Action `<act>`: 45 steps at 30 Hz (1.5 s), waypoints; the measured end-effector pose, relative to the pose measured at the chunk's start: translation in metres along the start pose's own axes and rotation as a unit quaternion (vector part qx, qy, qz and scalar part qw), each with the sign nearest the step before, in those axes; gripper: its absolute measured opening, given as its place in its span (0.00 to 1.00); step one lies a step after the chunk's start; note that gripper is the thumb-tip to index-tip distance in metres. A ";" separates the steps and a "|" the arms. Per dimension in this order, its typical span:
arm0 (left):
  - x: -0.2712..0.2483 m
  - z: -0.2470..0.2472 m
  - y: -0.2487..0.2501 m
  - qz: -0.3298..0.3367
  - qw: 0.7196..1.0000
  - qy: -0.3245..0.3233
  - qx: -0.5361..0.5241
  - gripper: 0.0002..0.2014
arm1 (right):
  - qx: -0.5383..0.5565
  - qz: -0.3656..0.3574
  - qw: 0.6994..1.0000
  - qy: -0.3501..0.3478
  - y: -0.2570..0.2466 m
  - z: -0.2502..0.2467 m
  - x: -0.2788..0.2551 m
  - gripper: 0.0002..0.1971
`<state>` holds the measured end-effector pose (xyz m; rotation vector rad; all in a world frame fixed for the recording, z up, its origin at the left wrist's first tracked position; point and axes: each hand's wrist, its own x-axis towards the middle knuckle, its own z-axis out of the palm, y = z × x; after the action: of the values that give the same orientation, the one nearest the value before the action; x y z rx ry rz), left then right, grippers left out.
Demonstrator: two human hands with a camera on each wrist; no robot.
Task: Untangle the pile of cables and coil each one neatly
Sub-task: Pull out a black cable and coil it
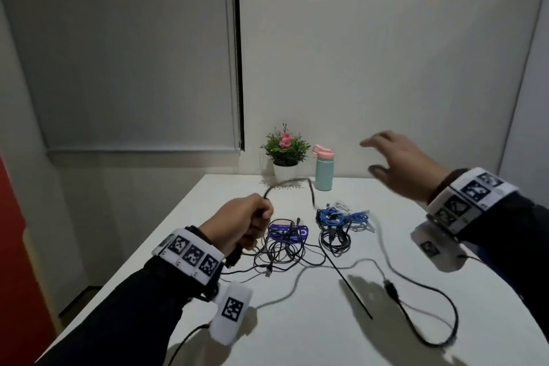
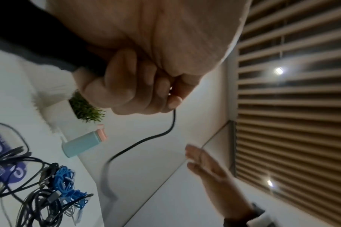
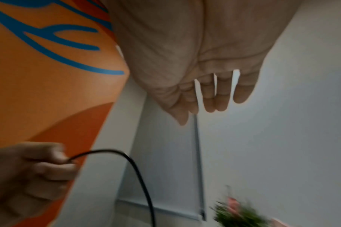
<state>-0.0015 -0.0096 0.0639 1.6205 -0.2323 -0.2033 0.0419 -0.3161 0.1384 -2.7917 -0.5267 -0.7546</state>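
Note:
My left hand (image 1: 249, 223) is a fist that grips a black cable (image 1: 309, 187) above the table's left side. The cable arches out of the fist (image 2: 142, 92) and drops toward a tangle of blue and black cables (image 1: 338, 223). A second black tangle (image 1: 279, 249) lies just right of the fist on a purple card (image 1: 292, 233). My right hand (image 1: 398, 163) hovers high at the right with straight spread fingers (image 3: 208, 95) and holds nothing. In the right wrist view the left hand (image 3: 29, 176) holds the arching black cable (image 3: 138, 172).
A potted plant (image 1: 285, 151) and a teal bottle with a pink lid (image 1: 323, 171) stand at the back of the white table (image 1: 297, 336). A long grey cable (image 1: 297, 279) and a black cable with a plug (image 1: 416, 312) trail across the front right.

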 end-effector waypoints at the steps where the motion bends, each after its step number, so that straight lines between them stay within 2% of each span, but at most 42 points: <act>1: -0.002 0.009 0.004 0.000 0.999 -0.016 0.030 0.13 | 0.022 -0.062 0.998 0.002 -0.017 0.002 -0.008 0.31; 3: -0.010 0.023 0.008 0.002 0.996 -0.083 0.044 0.12 | 0.067 -0.162 0.984 -0.036 -0.052 0.014 -0.025 0.36; 4: -0.016 0.027 0.010 0.000 0.992 -0.124 0.015 0.10 | 0.094 -0.190 0.976 -0.055 -0.067 0.022 -0.032 0.33; 5: -0.022 0.032 0.013 0.007 0.985 -0.168 -0.026 0.09 | 0.127 -0.197 0.971 -0.057 -0.077 0.028 -0.038 0.25; 7: -0.032 0.038 0.020 0.050 0.960 -0.249 -0.122 0.10 | 0.227 -0.157 0.960 -0.040 -0.083 0.034 -0.042 0.07; 9: -0.040 0.042 0.021 0.096 0.933 -0.283 -0.201 0.13 | 0.324 -0.103 0.940 -0.031 -0.084 0.047 -0.048 0.06; 11: -0.037 0.047 0.022 0.149 0.923 -0.249 -0.254 0.19 | 0.336 -0.080 0.935 -0.074 -0.086 0.066 -0.060 0.06; 14: -0.021 0.042 0.030 0.211 0.930 -0.122 -0.274 0.23 | 0.244 -0.120 0.943 -0.190 -0.096 0.092 -0.082 0.06; 16: -0.010 0.036 0.029 0.238 0.955 -0.017 -0.173 0.24 | 0.231 -0.159 0.940 -0.193 -0.100 0.085 -0.092 0.06; 18: -0.006 0.029 0.020 0.264 0.963 0.052 -0.011 0.22 | 0.238 -0.194 0.937 -0.165 -0.102 0.064 -0.097 0.08; 20: -0.005 0.026 0.011 0.247 0.964 0.038 0.093 0.21 | 0.250 -0.193 0.944 -0.093 -0.100 0.041 -0.097 0.11; 22: -0.009 0.033 0.005 0.192 0.974 -0.014 0.123 0.19 | 0.268 -0.170 0.948 0.002 -0.094 0.025 -0.089 0.11; 24: -0.013 0.044 0.003 0.151 0.980 -0.072 0.113 0.27 | 0.277 -0.146 0.948 0.054 -0.085 0.019 -0.072 0.09; 26: -0.017 0.052 0.006 0.105 0.981 -0.163 -0.020 0.35 | 0.290 -0.105 0.949 0.069 -0.079 0.025 -0.055 0.11; 28: -0.016 0.055 0.014 0.101 0.952 -0.243 -0.157 0.33 | 0.307 -0.083 0.947 0.036 -0.079 0.040 -0.045 0.11; 29: -0.014 0.055 0.018 0.124 0.941 -0.253 -0.189 0.32 | 0.321 -0.086 0.943 0.001 -0.084 0.051 -0.045 0.08; 31: -0.004 0.056 0.022 0.178 0.938 -0.208 -0.212 0.27 | 0.312 -0.104 0.941 -0.083 -0.095 0.073 -0.051 0.07; 33: 0.009 0.054 0.022 0.207 0.951 -0.105 -0.202 0.24 | 0.258 -0.124 0.949 -0.132 -0.103 0.080 -0.060 0.11; 34: 0.017 0.049 0.021 0.217 0.956 -0.054 -0.189 0.23 | 0.228 -0.128 0.954 -0.146 -0.103 0.077 -0.062 0.11; 36: 0.029 0.036 0.021 0.225 0.960 0.034 -0.162 0.20 | 0.201 -0.127 0.957 -0.167 -0.100 0.062 -0.063 0.05; 38: 0.034 0.026 0.019 0.205 0.972 0.069 -0.087 0.19 | 0.175 -0.146 0.964 -0.136 -0.094 0.040 -0.056 0.03; 40: 0.032 0.024 0.015 0.170 0.984 0.030 0.033 0.26 | 0.179 -0.151 0.971 -0.055 -0.085 0.021 -0.042 0.03; 42: 0.030 0.030 0.010 0.126 0.987 -0.034 0.094 0.30 | 0.208 -0.136 0.969 0.016 -0.073 0.013 -0.025 0.04; 45: 0.021 0.044 0.011 0.069 0.985 -0.160 -0.010 0.28 | 0.253 -0.041 0.964 0.072 -0.065 0.032 -0.011 0.10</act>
<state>0.0068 -0.0580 0.0721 1.5403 -0.5848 -0.3586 0.0219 -0.2506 0.1122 -2.2385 -0.6968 -0.7104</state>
